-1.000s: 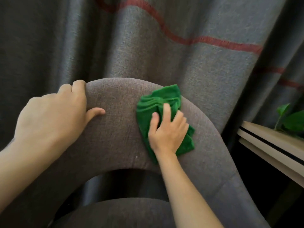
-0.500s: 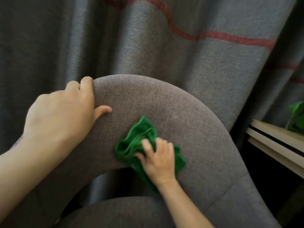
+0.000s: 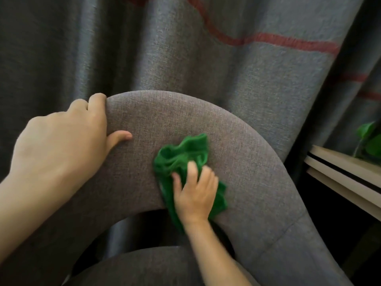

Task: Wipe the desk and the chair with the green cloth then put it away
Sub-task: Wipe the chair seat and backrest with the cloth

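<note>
Head view: your right hand (image 3: 195, 195) is pressing the bunched green cloth (image 3: 181, 157) under spread fingers against the chair (image 3: 257, 182) backrest's lower middle. Your left hand (image 3: 61, 145) is gripping its top edge (thumb in front). A grey curtain (image 3: 185, 58) is hanging behind.

The backdrop is filled by a grey curtain (image 3: 226, 65), hung in heavy folds and crossed by red stripes. At the right edge, pale stacked boards (image 3: 342, 178) are seen, with green plant leaves (image 3: 369, 139) above them; dim light throughout.
</note>
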A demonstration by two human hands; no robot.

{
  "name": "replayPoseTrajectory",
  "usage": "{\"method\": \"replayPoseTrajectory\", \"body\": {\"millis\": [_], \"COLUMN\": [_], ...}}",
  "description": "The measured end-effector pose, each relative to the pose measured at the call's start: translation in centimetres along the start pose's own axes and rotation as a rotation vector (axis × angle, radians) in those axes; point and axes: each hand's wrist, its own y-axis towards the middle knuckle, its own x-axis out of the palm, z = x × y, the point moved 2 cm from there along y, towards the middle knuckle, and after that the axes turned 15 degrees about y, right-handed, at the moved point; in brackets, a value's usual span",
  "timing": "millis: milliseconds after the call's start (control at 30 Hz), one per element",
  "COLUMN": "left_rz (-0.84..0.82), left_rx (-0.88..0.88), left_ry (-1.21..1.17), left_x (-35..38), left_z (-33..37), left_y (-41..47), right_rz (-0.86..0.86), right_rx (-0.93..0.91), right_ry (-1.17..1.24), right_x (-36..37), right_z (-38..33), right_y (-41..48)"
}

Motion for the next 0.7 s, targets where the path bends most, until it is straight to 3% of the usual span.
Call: {"method": "replayPoseTrajectory", "body": {"millis": [100,233,300,367,467,567,700], "left_rz": [-0.011,-0.026,-0.041,-0.040,-0.036,-0.040,-0.016], "left_rx": [0.005,-0.006,0.003,0.019,0.020,0.011,-0.011], "left_ry": [0.015,0.000,0.007,0.013,0.019,0.003,-0.008], "left_x": [0.0,-0.1,-0.3,-0.6,-1.0,-1.0,-0.8], "left_z": [0.1,0.1,0.0,0.1,0.3,0.3,0.3], "left_y": [0.1,-0.2,-0.3,-0.3,-0.3,-0.4,-0.4], "right_rz": [-0.123,-0.185,-0.058,0.111,0.220,0.208,0.039], "right_rx": [-0.116,-0.284,-0.196,0.019,0.270,0.273,0.154], "right_ry": [0.079,0.078,0.030,-0.034,-0.097,-0.020,0.175], "right_x": [0.2,-0.7,-1.1,-1.8,-2.0,-0.8,1.4], "right_z": [-0.7,1.0,2.6,3.7,3.1,1.0,-5.0], "right_y": [-3.8,0.3,5.5,11.0,14.7,11.2,1.0]}}
